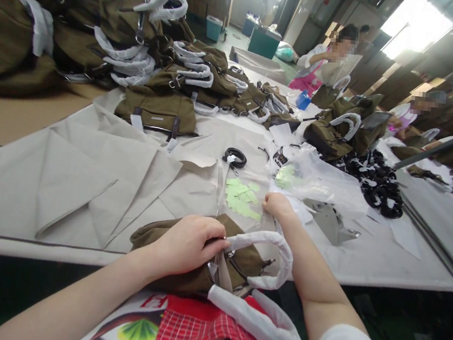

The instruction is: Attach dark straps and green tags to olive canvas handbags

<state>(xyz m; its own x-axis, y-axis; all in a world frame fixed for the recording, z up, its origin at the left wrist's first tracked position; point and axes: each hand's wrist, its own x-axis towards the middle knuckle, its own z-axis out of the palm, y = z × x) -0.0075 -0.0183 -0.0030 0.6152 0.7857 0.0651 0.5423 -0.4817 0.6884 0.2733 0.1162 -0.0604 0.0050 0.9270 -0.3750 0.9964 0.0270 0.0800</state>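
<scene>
An olive-brown bag [247, 257] with white-wrapped handles [282, 253] lies at the table's front edge, its zipper partly open. My left hand [193, 242] is on top of it, thumb and fingers pinched on the bag's edge beside the zipper. Beyond the bag, my right hand [277, 204] is closed near the right side of some light green paper pieces [242, 198]; what its fingers hold, if anything, is too small to name. A coiled black strap [235, 158] lies farther back on the table.
Olive bags [91, 29] are piled at the left and back. Clear plastic [319, 175] and a heap of black straps [383, 190] lie to the right. Grey sheeting [85, 186] covers the left of the table [363, 262]. Two people sit farther back at the right.
</scene>
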